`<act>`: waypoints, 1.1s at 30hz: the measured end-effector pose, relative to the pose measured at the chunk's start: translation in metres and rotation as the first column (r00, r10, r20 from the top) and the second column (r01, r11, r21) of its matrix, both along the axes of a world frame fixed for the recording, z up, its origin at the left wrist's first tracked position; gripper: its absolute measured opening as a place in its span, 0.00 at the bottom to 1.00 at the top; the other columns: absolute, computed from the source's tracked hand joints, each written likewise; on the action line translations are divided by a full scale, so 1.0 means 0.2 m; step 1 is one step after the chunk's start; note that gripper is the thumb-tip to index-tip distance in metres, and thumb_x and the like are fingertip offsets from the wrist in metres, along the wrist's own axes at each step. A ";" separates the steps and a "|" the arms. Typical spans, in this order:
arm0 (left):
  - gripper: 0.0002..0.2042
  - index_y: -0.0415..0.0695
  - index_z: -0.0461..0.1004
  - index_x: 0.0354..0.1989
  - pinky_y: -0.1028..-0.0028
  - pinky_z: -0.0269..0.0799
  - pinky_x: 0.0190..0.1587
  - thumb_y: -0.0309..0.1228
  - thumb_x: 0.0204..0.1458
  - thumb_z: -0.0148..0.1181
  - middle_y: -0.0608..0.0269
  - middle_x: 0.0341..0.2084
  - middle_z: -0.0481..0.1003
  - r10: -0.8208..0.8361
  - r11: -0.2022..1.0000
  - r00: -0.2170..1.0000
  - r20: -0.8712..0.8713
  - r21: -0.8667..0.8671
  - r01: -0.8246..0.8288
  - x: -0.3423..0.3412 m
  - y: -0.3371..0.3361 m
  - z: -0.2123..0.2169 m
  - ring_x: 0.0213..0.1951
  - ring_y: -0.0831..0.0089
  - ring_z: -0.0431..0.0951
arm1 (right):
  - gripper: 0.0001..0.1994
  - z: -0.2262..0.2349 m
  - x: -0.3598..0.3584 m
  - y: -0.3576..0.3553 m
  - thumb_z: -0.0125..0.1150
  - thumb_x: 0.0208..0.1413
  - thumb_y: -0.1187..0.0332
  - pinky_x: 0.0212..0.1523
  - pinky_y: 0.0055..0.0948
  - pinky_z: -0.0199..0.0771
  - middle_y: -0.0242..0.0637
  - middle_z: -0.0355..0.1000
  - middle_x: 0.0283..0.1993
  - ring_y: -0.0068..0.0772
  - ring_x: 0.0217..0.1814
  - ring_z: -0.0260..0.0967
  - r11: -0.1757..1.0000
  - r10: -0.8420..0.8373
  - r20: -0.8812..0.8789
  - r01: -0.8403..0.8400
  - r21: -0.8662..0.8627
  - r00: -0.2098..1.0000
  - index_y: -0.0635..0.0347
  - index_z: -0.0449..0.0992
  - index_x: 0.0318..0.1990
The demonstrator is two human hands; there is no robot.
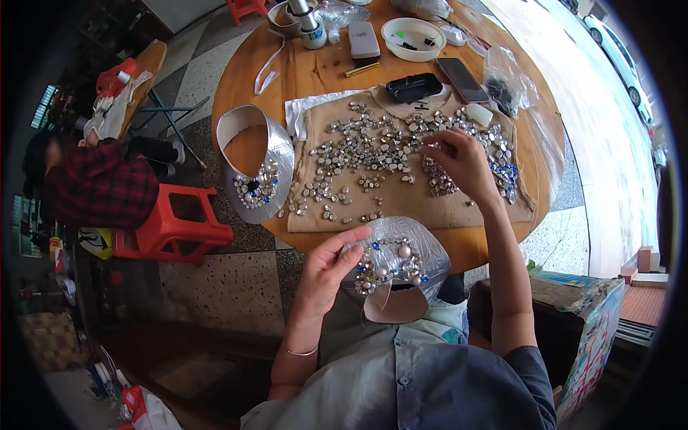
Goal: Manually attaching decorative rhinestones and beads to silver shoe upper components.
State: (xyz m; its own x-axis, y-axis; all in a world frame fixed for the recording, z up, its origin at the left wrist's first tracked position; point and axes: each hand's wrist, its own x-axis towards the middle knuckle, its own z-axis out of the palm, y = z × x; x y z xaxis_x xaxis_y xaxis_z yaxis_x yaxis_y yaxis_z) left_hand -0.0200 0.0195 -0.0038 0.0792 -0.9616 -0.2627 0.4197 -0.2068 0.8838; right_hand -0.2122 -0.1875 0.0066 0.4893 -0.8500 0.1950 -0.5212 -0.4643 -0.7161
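Observation:
My left hand (324,274) grips the left edge of a silver piece that looks like a shoe upper (426,236), thumb on top. Clear, pearly and blue stones are set on its face, and its pale inside shows at the near edge. My right hand (464,159) is over the loose stones on the far side, thumb and fingers pinched together. Anything between those fingertips is too small to make out. Under it many silvery rhinestones (387,154) lie scattered over a tan cloth (337,215), with some blue ones at the right.
A second jewelled silver upper (281,161) stands at the table's left. Farther back are a black tray (413,87), a phone (462,80), a white bowl (387,32), a pale case (364,41) and a plastic bag (505,75). A person (100,179) sits at left by a red stool (179,222).

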 end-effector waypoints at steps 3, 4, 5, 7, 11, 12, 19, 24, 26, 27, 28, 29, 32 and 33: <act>0.14 0.35 0.68 0.49 0.83 0.63 0.45 0.25 0.55 0.50 0.66 0.42 0.71 -0.002 1.000 1.000 -0.006 0.017 0.002 0.00 -0.02 0.01 0.40 0.85 0.68 | 0.09 -0.01 0.10 -0.09 0.60 0.46 0.67 0.30 0.28 0.67 0.38 0.66 0.26 0.32 0.27 0.67 0.997 -0.040 0.070 0.045 -0.068 0.997 0.59 0.76 0.35; 0.14 0.35 0.68 0.49 0.83 0.64 0.45 0.25 0.55 0.50 0.66 0.42 0.71 -0.005 1.000 1.000 -0.004 0.018 0.005 0.00 -0.03 0.02 0.40 0.85 0.68 | 0.09 -0.03 0.12 -0.12 0.60 0.46 0.67 0.30 0.29 0.67 0.38 0.67 0.27 0.34 0.28 0.68 0.991 -0.065 0.053 0.071 -0.117 0.996 0.59 0.76 0.35; 0.14 0.35 0.68 0.49 0.83 0.64 0.45 0.25 0.55 0.50 0.67 0.42 0.71 -0.003 1.000 1.000 -0.001 0.016 0.003 0.00 -0.03 0.02 0.40 0.85 0.68 | 0.09 -0.04 0.16 -0.15 0.60 0.46 0.67 0.31 0.31 0.67 0.38 0.67 0.27 0.36 0.28 0.68 0.982 -0.086 0.037 0.091 -0.168 0.996 0.59 0.76 0.34; 0.14 0.35 0.68 0.49 0.82 0.64 0.46 0.25 0.55 0.49 0.65 0.42 0.71 0.007 1.000 1.000 -0.003 0.013 -0.007 0.01 -0.04 0.00 0.40 0.84 0.69 | 0.08 -0.05 0.18 -0.17 0.59 0.46 0.67 0.32 0.32 0.68 0.39 0.68 0.28 0.37 0.29 0.69 0.970 -0.106 0.019 0.107 -0.220 0.994 0.59 0.76 0.34; 0.14 0.33 0.67 0.49 0.81 0.65 0.46 0.25 0.55 0.48 0.61 0.43 0.72 0.012 1.000 1.000 -0.024 0.016 -0.011 0.01 -0.04 -0.02 0.42 0.81 0.71 | 0.08 -0.04 0.17 -0.14 0.58 0.46 0.67 0.34 0.35 0.68 0.39 0.69 0.29 0.41 0.31 0.69 0.978 -0.075 -0.064 0.061 -0.198 0.995 0.59 0.76 0.33; 0.14 0.33 0.67 0.49 0.81 0.65 0.46 0.25 0.55 0.48 0.61 0.43 0.72 0.005 1.000 0.999 -0.041 0.027 -0.004 0.02 -0.04 -0.03 0.42 0.81 0.71 | 0.08 -0.04 0.19 -0.13 0.58 0.46 0.67 0.34 0.35 0.68 0.39 0.69 0.30 0.41 0.31 0.69 0.978 -0.082 -0.123 0.056 -0.202 0.989 0.59 0.76 0.32; 0.14 0.33 0.68 0.48 0.81 0.66 0.45 0.23 0.53 0.50 0.61 0.43 0.72 -0.005 1.000 0.999 -0.046 0.013 0.005 0.00 -0.03 -0.01 0.41 0.81 0.71 | 0.08 -0.05 0.18 -0.08 0.61 0.45 0.66 0.33 0.33 0.68 0.39 0.69 0.29 0.39 0.29 0.69 0.968 -0.055 -0.222 -0.003 -0.251 0.973 0.59 0.76 0.30; 0.14 0.35 0.70 0.45 0.83 0.67 0.40 0.24 0.50 0.56 0.64 0.38 0.73 0.056 0.998 0.998 0.022 -0.003 -0.056 -0.03 -0.02 0.02 0.37 0.83 0.71 | 0.07 0.17 0.08 0.26 0.62 0.45 0.69 0.28 0.24 0.65 0.36 0.68 0.26 0.27 0.26 0.67 0.979 0.061 0.112 -0.081 0.186 0.992 0.62 0.77 0.31; 0.14 0.35 0.71 0.44 0.84 0.67 0.39 0.25 0.49 0.59 0.66 0.37 0.73 0.053 0.999 0.998 0.038 0.009 -0.053 -0.06 -0.01 0.05 0.36 0.84 0.71 | 0.06 0.21 0.04 0.43 0.62 0.46 0.72 0.27 0.21 0.63 0.34 0.67 0.26 0.20 0.26 0.65 0.917 0.090 0.260 -0.182 0.356 0.961 0.64 0.77 0.31; 0.13 0.35 0.71 0.43 0.84 0.67 0.38 0.26 0.49 0.59 0.65 0.36 0.74 0.051 0.998 0.997 0.063 -0.033 -0.049 -0.08 -0.02 0.06 0.35 0.84 0.71 | 0.05 0.23 0.04 0.50 0.62 0.47 0.72 0.27 0.21 0.63 0.34 0.67 0.26 0.20 0.26 0.65 0.922 0.114 0.262 -0.200 0.332 0.958 0.64 0.77 0.31; 0.13 0.36 0.72 0.42 0.84 0.67 0.38 0.26 0.48 0.60 0.65 0.35 0.74 0.050 0.996 0.995 0.089 -0.075 -0.043 -0.09 -0.02 0.07 0.34 0.84 0.71 | 0.05 0.24 0.04 0.55 0.62 0.47 0.72 0.27 0.20 0.62 0.34 0.67 0.26 0.19 0.26 0.64 0.926 0.138 0.265 -0.219 0.308 0.954 0.64 0.77 0.31; 0.13 0.36 0.72 0.41 0.85 0.68 0.38 0.27 0.48 0.61 0.64 0.34 0.74 0.050 0.992 0.992 0.115 -0.118 -0.037 -0.10 -0.02 0.07 0.34 0.84 0.72 | 0.05 0.24 0.05 0.59 0.62 0.47 0.73 0.27 0.20 0.62 0.33 0.67 0.26 0.19 0.26 0.63 0.929 0.162 0.267 -0.238 0.283 0.950 0.64 0.77 0.31; 0.12 0.35 0.72 0.40 0.85 0.68 0.37 0.27 0.48 0.61 0.64 0.33 0.75 0.043 0.994 0.995 0.089 -0.102 -0.034 -0.11 0.00 0.07 0.34 0.83 0.72 | 0.05 0.24 0.04 0.62 0.60 0.48 0.74 0.27 0.20 0.62 0.33 0.66 0.26 0.19 0.26 0.63 0.921 0.186 0.236 -0.252 0.295 0.954 0.64 0.76 0.33; 0.11 0.35 0.72 0.39 0.85 0.67 0.37 0.26 0.48 0.60 0.64 0.33 0.75 0.044 0.994 0.996 0.073 -0.099 -0.036 -0.11 0.01 0.06 0.33 0.83 0.72 | 0.05 0.23 0.04 0.63 0.60 0.48 0.74 0.27 0.20 0.62 0.33 0.66 0.26 0.19 0.26 0.62 0.918 0.202 0.217 -0.262 0.297 0.955 0.65 0.76 0.33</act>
